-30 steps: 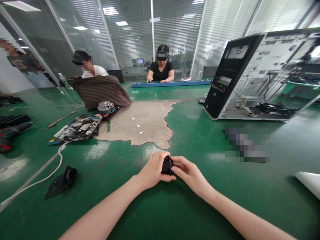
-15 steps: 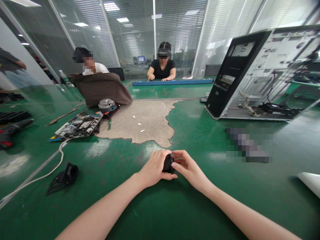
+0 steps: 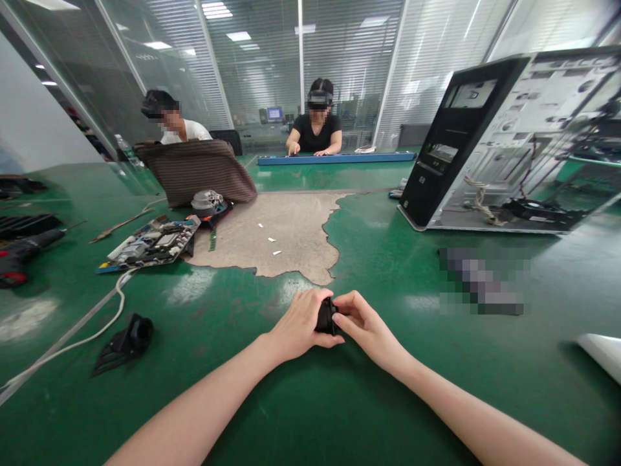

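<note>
Now left hand [image 3: 301,321] closed round small black part [image 3: 325,316], over green table [image 3: 272,414]. Right hand [image 3: 367,325] touches its edge (maybe pinching, hard to see). Part could slip, fall if left grip loosens or right hand tugs.

A head-worn camera looks forward and down from near behind the left hand [image 3: 301,325] and right hand [image 3: 365,325], across a green worktop [image 3: 310,408] toward a glass partition [image 3: 262,71].
</note>
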Tool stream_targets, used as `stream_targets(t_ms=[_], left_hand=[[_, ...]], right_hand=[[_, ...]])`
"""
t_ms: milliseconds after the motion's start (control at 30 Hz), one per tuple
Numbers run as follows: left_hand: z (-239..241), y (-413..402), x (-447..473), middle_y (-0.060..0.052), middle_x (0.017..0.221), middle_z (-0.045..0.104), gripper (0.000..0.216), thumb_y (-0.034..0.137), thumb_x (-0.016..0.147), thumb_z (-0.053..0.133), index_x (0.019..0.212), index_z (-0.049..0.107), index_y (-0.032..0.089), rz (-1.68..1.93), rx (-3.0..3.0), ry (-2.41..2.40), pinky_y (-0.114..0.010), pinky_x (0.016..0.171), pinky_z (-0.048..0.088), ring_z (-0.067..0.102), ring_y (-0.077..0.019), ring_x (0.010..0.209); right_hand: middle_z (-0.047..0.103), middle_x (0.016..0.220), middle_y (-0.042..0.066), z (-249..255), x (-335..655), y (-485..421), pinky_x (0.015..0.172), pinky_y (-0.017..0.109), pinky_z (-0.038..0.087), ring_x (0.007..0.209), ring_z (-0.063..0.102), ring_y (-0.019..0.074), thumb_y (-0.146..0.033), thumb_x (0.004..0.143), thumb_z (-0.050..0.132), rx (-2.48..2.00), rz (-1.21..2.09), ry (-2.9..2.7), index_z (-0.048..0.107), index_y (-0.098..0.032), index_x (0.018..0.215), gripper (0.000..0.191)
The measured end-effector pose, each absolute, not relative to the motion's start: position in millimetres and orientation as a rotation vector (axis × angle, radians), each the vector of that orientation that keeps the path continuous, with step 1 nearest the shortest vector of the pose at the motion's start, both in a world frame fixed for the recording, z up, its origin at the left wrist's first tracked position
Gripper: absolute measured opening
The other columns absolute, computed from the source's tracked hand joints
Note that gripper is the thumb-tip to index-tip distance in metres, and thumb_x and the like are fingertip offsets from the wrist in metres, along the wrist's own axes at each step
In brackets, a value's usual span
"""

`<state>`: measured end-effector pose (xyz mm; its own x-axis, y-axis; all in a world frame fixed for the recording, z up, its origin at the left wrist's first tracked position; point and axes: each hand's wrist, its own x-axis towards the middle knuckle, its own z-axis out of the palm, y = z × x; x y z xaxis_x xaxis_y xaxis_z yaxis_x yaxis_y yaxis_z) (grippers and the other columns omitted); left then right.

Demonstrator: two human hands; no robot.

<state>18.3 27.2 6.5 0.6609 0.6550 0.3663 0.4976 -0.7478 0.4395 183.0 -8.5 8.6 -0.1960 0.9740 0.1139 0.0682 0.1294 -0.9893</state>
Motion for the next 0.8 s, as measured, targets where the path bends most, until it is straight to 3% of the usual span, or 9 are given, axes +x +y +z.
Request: stream_targets(t_ms=[133,367,800], left_hand=[[7.1,27.1,18.7,-0.008,0.107,0.048,0.068,0.040,0.064,0.067,0.114,0.028,0.020,0.746,2.578,0.916,-0.037,0.080,0.038,0.048,-0.0231,0.094],[7.8,26.7,19.2,-0.007,0.108,0.049,0.066,0.039,0.064,0.067,0.115,0.029,0.021,0.764,2.575,0.909,-0.038,0.080,0.037,0.049,-0.0235,0.094],[7.8,26.9,19.7,-0.008,0.106,0.049,0.066,0.037,0.064,0.067,0.114,0.028,0.020,0.765,2.593,0.904,-0.038,0.079,0.038,0.050,-0.0245,0.095]], right_hand=[[0.054,0.094,0.003,9.8,184.6,-8.6,0.078,0.031,0.047,0.088,0.055,0.0147,-0.028,0.080,0.052,-1.097,1.267,-1.506,0.047,-0.021,0.098,0.020],[0.051,0.098,0.003,9.8,188.0,-10.2,0.080,0.029,0.047,0.095,0.052,0.0151,-0.027,0.079,0.053,-0.987,1.225,-1.548,0.049,-0.023,0.093,0.015],[0.054,0.094,0.002,10.6,189.0,-9.5,0.078,0.030,0.047,0.093,0.054,0.0156,-0.026,0.078,0.054,-0.998,1.264,-1.575,0.047,-0.022,0.096,0.020]])
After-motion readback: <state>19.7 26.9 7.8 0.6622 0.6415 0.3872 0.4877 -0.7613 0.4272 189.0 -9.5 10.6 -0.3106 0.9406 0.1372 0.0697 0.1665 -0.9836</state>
